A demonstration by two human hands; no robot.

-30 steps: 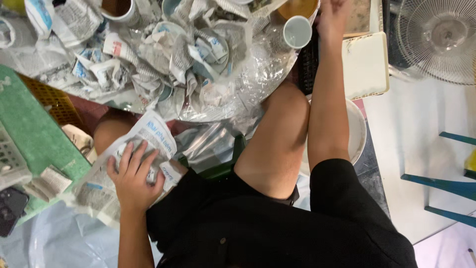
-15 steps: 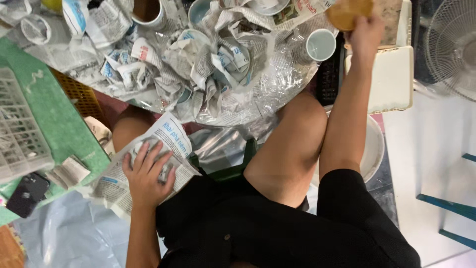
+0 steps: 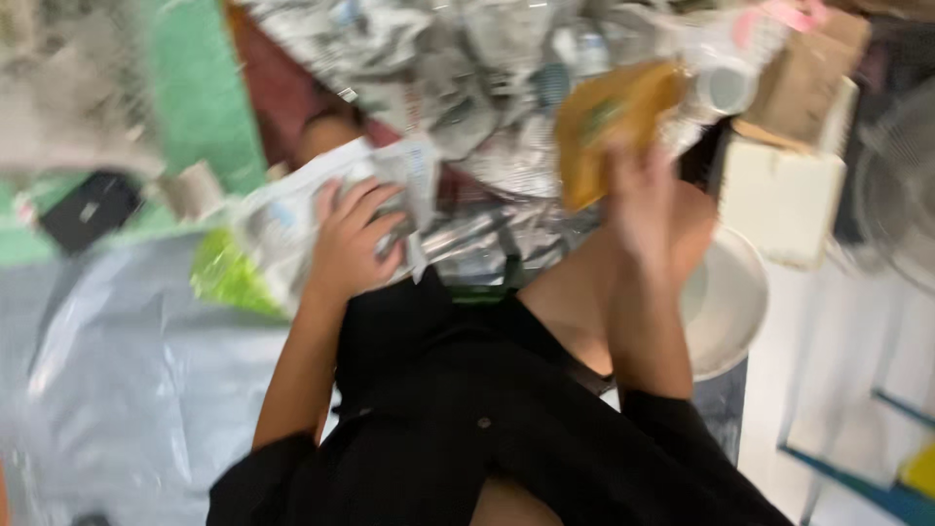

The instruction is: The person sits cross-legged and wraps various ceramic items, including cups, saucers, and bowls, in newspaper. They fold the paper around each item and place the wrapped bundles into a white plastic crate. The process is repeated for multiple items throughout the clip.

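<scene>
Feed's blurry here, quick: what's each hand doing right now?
Left hand: open, flat on the newspaper sheets.
Right hand: closed, holding a yellow-brown dish.

brown cardboard box (image 3: 801, 73) top right, white box (image 3: 779, 200) below

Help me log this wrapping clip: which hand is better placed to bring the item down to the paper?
Probably the right hand: it already grips the yellow-brown item, raised above the knee. The left hand lies flat on the newspaper sheet on the lap, pinning it.

Motion blur smears the yellow object (image 3: 612, 127) and crumpled newspaper pile (image 3: 458, 58).
</scene>
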